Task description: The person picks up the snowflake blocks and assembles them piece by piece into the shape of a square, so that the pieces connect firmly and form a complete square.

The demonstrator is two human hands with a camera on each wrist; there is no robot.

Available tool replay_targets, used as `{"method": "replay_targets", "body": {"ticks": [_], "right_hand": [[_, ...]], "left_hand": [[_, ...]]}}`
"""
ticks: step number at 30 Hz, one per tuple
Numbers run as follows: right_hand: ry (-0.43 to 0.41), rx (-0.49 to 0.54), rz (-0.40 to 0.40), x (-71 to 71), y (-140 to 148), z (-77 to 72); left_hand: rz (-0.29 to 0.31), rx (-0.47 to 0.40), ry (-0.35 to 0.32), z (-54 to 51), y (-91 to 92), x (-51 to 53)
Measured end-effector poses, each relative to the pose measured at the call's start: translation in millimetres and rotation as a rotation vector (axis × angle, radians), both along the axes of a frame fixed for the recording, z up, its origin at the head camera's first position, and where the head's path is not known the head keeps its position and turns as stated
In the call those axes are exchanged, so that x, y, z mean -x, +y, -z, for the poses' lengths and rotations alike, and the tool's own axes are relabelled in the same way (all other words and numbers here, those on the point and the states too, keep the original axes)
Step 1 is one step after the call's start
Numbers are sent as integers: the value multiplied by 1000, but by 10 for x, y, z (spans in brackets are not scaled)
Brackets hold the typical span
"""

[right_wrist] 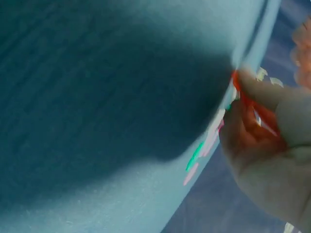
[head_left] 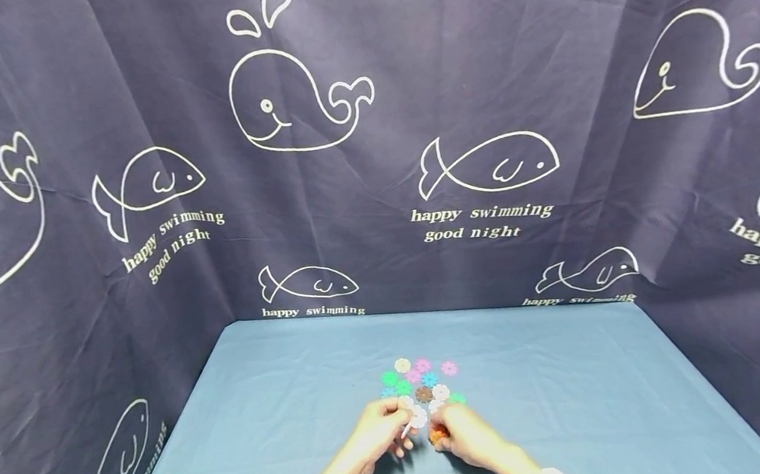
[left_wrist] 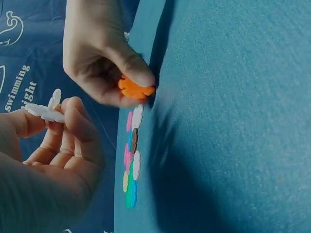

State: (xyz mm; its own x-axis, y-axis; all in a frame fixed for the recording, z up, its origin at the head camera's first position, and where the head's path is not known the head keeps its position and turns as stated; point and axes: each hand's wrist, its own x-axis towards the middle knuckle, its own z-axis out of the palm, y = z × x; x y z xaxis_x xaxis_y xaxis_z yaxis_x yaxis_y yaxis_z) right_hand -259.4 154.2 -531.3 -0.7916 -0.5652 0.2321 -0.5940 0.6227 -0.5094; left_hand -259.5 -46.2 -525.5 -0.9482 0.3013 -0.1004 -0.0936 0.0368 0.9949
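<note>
Left hand (head_left: pixel 379 425) grips white pieces (left_wrist: pixel 43 112) — right (head_left: pixel 467 430), orange piece (left_wrist: pixel 133 89).

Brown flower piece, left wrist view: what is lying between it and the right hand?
In the left wrist view, a white flower piece lies between the brown flower piece and the right hand, with a pink flower piece beside the white one.

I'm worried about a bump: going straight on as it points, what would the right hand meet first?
Probably the white flower pieces held by the left hand, just ahead in the head view, though their relative height is unclear.
</note>
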Motion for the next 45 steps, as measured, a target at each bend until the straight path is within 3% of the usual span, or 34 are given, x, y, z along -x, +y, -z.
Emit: {"method": "replay_targets", "body": {"ticks": [2,5,7,9,17,26,33,40,45], "right_hand": [[-237,200,22,-15,53,-56],[-513,553,63,-42,135,-157],[-608,744,69,-62,174,-220],[-626,826,70,-78,190,-268],[-462,800,96,-103,147,-242],[-328,776,41,-94,138,-222],[-164,721,24,-105,103,-212],[-95,686,81,-141,86,-206],[6,675,119,-155,35,-139]], "left_hand": [[12,-10,4,-4,10,-6],[30,-27,13,-20,21,-12],[40,-36,16,-35,22,-15],[47,-39,16,-50,20,-18],[54,-64,0,-78,37,-31],[62,-81,-14,-85,21,-15],[90,-135,-96,-64,34,-45],[93,-167,-123,-73,54,-48],[80,-159,-135,-72,62,-32]]}}
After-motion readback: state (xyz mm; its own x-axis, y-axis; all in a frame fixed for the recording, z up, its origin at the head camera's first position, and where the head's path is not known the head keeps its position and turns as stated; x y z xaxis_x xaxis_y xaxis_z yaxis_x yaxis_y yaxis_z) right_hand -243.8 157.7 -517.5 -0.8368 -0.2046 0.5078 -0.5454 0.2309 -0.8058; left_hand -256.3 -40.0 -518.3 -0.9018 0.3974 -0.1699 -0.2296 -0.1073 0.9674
